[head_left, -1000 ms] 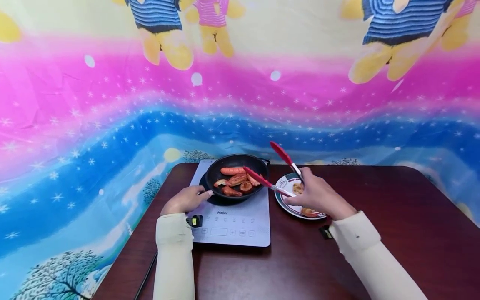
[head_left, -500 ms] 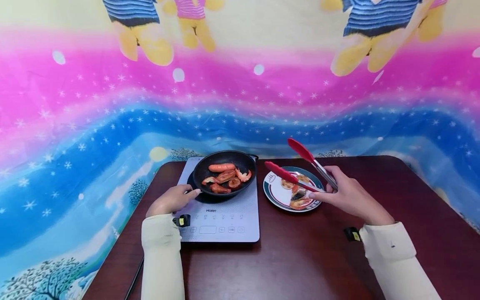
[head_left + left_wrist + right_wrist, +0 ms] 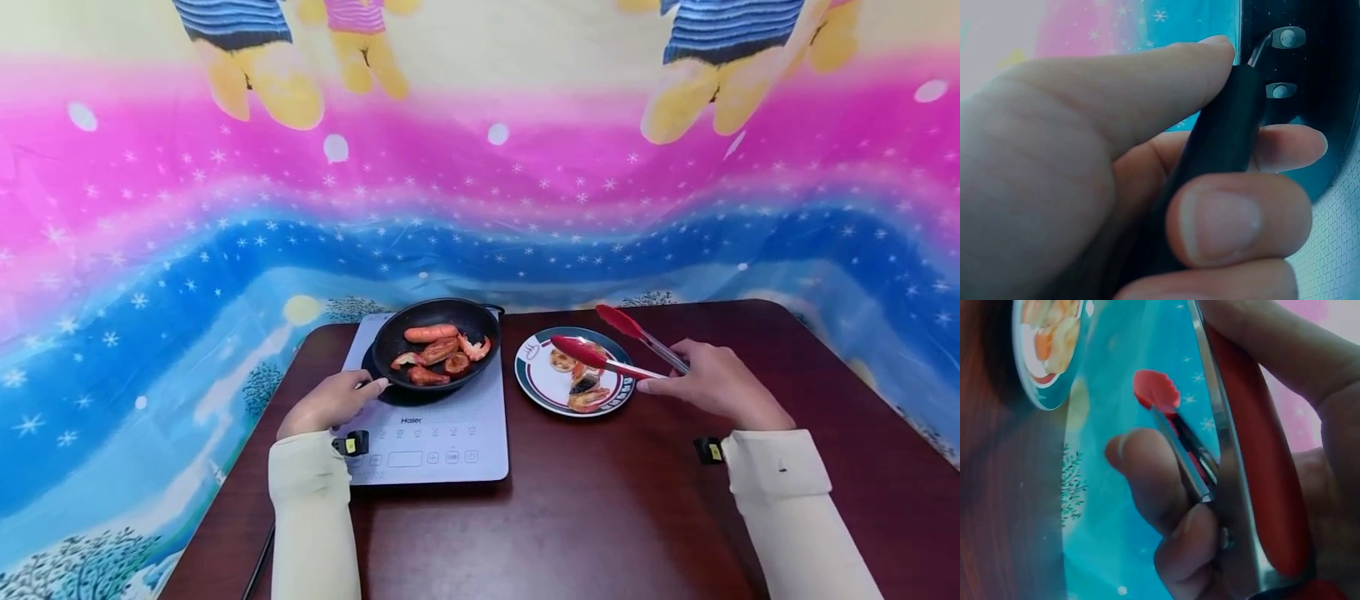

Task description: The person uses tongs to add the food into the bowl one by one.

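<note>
Tongs lowered over plate, tips apart, gripped by right hand; left hand gripping pan handle at nine o'clock.

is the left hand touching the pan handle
Touching. The left wrist view shows the left hand with thumb and fingers wrapped round the black pan handle; the head view agrees.

Both hands curled, gripping

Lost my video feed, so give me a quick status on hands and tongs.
Left hand grips pan handle. Right hand holds red tongs, spread, empty, above plate. Nothing in the way.
</note>
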`<state>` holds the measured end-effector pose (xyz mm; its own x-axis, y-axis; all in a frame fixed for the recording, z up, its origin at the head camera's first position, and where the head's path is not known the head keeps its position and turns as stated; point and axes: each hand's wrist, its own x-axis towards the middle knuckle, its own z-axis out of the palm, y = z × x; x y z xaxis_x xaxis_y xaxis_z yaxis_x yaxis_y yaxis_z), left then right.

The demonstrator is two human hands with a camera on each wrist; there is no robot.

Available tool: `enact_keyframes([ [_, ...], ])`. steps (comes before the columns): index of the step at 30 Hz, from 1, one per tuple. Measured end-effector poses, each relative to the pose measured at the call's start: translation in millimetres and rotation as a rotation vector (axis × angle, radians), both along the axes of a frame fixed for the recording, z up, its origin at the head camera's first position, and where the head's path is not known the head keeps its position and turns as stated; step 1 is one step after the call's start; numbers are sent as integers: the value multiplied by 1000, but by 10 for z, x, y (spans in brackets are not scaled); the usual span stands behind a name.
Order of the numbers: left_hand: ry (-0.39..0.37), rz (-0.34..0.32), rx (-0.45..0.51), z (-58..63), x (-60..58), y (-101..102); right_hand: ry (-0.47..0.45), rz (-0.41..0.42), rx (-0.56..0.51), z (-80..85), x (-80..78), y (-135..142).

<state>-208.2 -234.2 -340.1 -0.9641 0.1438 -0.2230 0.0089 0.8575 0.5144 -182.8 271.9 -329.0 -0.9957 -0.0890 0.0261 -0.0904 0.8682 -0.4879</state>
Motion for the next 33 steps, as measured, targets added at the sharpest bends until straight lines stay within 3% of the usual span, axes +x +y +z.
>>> enact_keyframes([
  [8, 0, 9, 18, 5, 30, -14, -9, -56, 32, -92, -73, 25],
  [19, 3, 11, 21, -10, 48, -7, 3, -65, 90, -193, -101, 25],
  [33, 22, -3, 6, -2, 18, -3, -49, -98, 79, -195, -89, 72],
])
